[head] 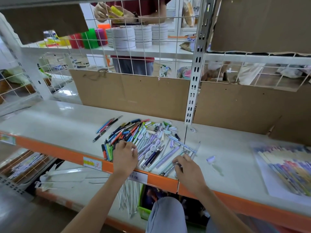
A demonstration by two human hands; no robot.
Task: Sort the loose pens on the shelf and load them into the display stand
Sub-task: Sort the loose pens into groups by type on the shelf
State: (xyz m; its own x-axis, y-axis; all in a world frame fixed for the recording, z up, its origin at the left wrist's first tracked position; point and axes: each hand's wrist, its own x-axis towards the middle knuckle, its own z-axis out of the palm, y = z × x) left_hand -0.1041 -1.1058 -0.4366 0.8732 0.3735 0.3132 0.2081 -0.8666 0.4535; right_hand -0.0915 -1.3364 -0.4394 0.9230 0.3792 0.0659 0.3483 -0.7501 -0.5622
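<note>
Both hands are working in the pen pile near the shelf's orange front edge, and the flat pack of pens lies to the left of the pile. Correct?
Not quite. The head view shows the flat pack of pens lying to the right of the pen pile, not left. The rest holds: both hands are in the pile.

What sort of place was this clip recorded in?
Most likely a stationery shop or its stockroom: slotted metal shelving with a price label on the orange edge, a pile of loose pens, and stacked tape rolls behind the wire grid.
</note>
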